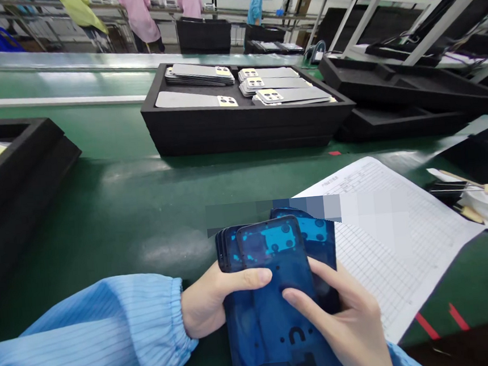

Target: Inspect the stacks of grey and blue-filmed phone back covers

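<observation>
A fanned stack of blue phone back panels [276, 305] is held over the green table, in front of me. Each visible panel has a lighter blue camera area with round holes near its top end. My left hand [219, 293] grips the stack from the left, its thumb lying across the top panel. From the right, my right hand [344, 311] holds the panels, thumb on the front face and fingers behind. One panel [317, 233] sticks out at the right, behind the top one. The undersides and most fingers are hidden.
A black tray [243, 126] with stacks of grey panels stands ahead. Another black tray [25, 173] is at the left, and more trays [415, 88] are stacked at the right. A printed sheet [385, 239] lies right of my hands. People stand in the background.
</observation>
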{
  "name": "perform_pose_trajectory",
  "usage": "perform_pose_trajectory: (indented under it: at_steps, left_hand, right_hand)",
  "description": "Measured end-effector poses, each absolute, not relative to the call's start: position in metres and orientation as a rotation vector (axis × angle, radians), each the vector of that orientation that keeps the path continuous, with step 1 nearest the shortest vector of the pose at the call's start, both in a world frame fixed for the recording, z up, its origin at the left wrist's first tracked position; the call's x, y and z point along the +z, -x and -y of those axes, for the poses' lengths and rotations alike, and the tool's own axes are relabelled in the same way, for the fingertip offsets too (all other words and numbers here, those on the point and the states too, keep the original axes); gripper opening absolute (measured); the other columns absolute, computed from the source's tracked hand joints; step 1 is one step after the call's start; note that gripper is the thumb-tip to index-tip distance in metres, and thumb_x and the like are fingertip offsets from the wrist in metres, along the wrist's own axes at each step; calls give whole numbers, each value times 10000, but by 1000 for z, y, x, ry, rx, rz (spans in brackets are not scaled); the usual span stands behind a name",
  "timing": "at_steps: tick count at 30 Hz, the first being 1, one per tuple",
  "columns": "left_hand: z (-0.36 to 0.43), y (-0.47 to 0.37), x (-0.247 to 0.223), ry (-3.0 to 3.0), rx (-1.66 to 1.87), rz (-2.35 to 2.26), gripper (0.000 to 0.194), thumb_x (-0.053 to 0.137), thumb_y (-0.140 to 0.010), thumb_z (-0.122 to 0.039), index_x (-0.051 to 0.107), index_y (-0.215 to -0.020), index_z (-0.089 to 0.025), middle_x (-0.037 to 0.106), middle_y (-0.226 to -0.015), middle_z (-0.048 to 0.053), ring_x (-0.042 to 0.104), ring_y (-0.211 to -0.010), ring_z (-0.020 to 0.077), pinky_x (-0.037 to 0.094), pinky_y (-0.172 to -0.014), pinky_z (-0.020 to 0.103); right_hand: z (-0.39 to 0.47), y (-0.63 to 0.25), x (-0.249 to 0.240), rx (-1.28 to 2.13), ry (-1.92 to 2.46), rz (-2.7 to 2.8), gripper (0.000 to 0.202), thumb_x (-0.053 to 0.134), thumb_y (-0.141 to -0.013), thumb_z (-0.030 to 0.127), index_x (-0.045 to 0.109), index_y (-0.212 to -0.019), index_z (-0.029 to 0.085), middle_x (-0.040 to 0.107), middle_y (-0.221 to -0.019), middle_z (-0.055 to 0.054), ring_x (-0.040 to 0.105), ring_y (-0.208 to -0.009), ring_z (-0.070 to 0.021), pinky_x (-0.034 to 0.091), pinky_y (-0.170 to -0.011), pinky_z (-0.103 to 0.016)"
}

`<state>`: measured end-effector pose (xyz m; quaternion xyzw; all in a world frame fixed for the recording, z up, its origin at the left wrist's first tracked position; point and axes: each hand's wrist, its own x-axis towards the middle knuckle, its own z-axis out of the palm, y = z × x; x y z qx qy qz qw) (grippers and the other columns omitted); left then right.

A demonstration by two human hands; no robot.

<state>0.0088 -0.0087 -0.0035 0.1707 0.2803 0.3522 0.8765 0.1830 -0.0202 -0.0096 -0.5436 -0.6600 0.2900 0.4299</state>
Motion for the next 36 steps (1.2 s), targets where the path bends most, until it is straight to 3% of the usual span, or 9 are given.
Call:
perform_pose_trajectory:
  at_steps: [7,12,22,30,36]
  left_hand:
    - [5,-5,-8,-146,637,-627,373,519,-574,-143,681,-907,-95,722,-828,92,655,-766,203,481,-731,301]
    - [5,-7,-4,-117,635,-811,256,512,-549,-116,688,-736,-111,718,-678,46,639,-592,161,462,-753,307]
    - [5,-7,-1,-160,649,-764,281,508,-608,-115,687,-825,-124,719,-684,47,650,-634,188,445,-753,327]
    - [5,-4,-6,-101,655,-638,384,485,-544,-159,676,-866,-75,723,-744,85,630,-859,258,427,-807,357]
    - [4,-5,-8,-99,687,-654,349,451,-659,-165,652,-927,-67,717,-837,95,609,-936,247,382,-897,375]
  right_hand:
    - [21,-185,-11,709,1397,1665,210,680,-675,258,643,-881,262,658,-871,-3,625,-771,-200,552,-673,-285]
    - [22,-183,-10,746,1422,1614,220,676,-671,271,639,-887,245,659,-864,-7,618,-774,-204,539,-681,-290]
    - [21,-180,-8,799,1452,1532,199,684,-658,300,649,-844,240,660,-837,-9,612,-748,-209,536,-686,-305]
    - [24,-184,-8,885,1503,1497,260,649,-700,309,584,-942,240,667,-805,7,623,-705,-182,528,-634,-248]
    - [24,-184,-6,845,1547,1221,273,611,-733,340,548,-969,219,635,-849,-17,590,-759,-184,496,-653,-242]
